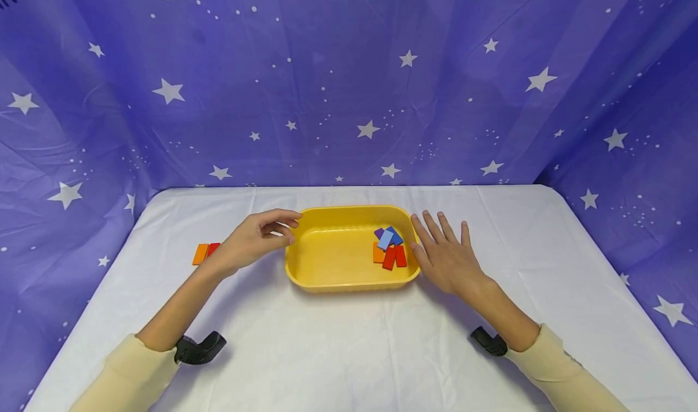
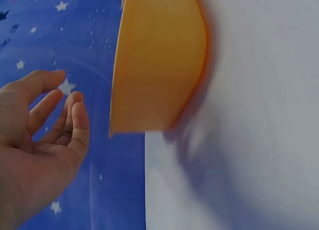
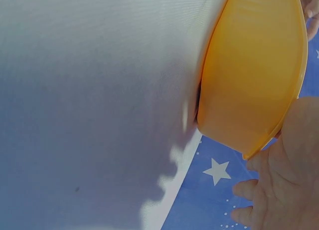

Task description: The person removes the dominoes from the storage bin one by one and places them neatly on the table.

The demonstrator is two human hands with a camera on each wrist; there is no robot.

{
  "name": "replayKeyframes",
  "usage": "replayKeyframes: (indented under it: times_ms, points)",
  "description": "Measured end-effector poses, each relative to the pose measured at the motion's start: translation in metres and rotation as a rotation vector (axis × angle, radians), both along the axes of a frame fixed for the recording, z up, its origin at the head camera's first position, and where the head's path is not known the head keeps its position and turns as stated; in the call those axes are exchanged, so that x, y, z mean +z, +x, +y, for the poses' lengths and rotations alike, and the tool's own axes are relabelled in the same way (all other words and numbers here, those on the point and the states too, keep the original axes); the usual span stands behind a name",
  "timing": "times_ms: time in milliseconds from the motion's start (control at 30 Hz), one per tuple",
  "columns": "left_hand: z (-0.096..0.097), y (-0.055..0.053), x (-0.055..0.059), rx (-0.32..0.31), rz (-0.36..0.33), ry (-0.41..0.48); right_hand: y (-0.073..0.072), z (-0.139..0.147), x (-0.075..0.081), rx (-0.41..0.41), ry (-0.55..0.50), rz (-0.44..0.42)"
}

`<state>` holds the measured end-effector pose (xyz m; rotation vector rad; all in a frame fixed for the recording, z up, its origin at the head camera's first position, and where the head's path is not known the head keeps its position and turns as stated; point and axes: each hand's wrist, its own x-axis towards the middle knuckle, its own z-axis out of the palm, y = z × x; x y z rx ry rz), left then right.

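Observation:
A yellow plastic tub sits on the white table with several small flat blocks inside, toward its right end. Among them are a light blue block, a red block and an orange block. My left hand hovers by the tub's left rim, fingers loosely bent and nothing between them; the left wrist view shows a gap between that hand and the tub wall. With fingers spread straight, my right hand lies against the right rim, its thumb at the edge.
Left of the tub, an orange block and a red block lie on the table, partly behind my left wrist. A purple star-patterned curtain hangs behind the table and along both sides.

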<state>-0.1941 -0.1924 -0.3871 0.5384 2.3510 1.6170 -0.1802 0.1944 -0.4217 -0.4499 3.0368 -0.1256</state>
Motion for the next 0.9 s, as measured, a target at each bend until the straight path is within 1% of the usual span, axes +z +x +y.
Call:
replayKeyframes:
  times_ms: [200,333,433,533,600,733,900]
  points:
    - [0.028,-0.006,0.000,-0.042,-0.024,0.021,0.000,-0.001,0.000,0.002,-0.003,-0.003]
    - [0.048,-0.012,-0.005,-0.081,-0.032,0.020,0.000,0.000,0.000,-0.002,-0.007,-0.001]
    - [0.063,-0.017,-0.010,-0.113,-0.020,0.025,0.000,0.000,0.000,-0.003,-0.008,-0.003]
    - [0.076,-0.020,-0.014,-0.136,-0.015,0.031,0.000,0.000,-0.001,-0.001,-0.009,-0.007]
    - [0.085,-0.022,-0.016,-0.143,-0.026,0.030,0.000,0.000,-0.001,0.002,-0.009,-0.007]
    - [0.100,-0.026,-0.018,-0.154,-0.063,0.009,0.000,0.000,-0.001,0.002,-0.004,-0.001]
    - [0.113,-0.032,-0.020,-0.181,-0.075,-0.026,0.001,0.000,0.000,-0.006,-0.004,-0.007]
